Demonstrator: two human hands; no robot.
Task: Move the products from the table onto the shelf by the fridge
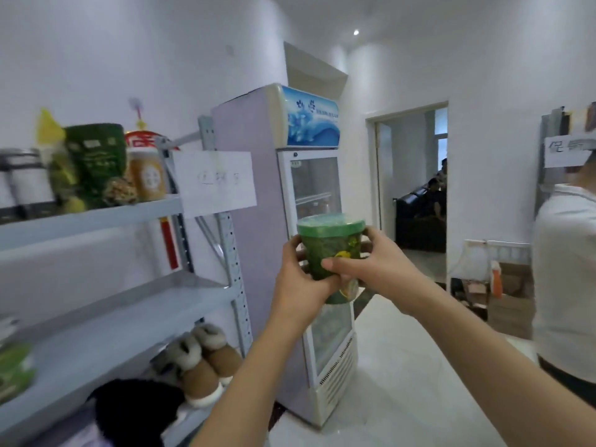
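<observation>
Both arms are stretching forward, the left hand [303, 280] and right hand [374, 262] curling their grip around a green lidded cup [332, 248], holding it upright in front of the fridge [248, 188], beside the shelf [113, 304].

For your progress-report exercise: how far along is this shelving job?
Done: a green bag and a jar stand on the top shelf. In hand: left hand and right hand grip a green tub, not yet shelved. Left: placing it; the table is out of view.

No legible text: fridge header [312, 121], shelf paper sign [215, 182] characters blurred.
</observation>
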